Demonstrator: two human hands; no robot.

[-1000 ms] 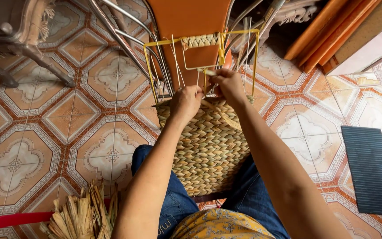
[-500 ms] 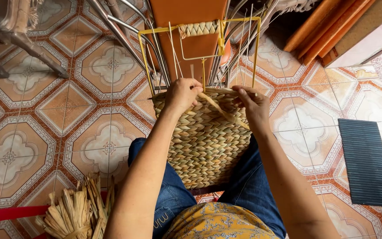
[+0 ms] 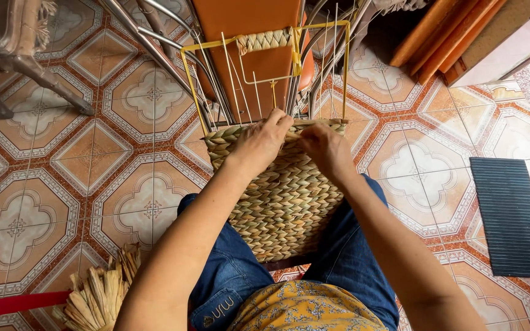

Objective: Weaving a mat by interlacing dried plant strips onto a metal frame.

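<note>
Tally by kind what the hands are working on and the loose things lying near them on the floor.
Hands: 2, left hand and right hand
Woven basket on yellow wire frame: 1
Bundle of dried strips: 1
Dark ribbed mat: 1
Total: 5

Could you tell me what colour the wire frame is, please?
Yellow: the frame shows best in the head view.

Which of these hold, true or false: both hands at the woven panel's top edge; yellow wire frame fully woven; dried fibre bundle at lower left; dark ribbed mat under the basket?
1. Both the left hand and right hand rest at the top edge of the tan woven fibre panel. True.
2. The yellow wire frame is fully woven. False: its upper part is bare apart from a wrapped top bar.
3. A bundle of dried fibre strips lies at lower left. True.
4. The dark ribbed mat lies under the panel. False: it lies apart, on the tiled floor to the right.
</note>
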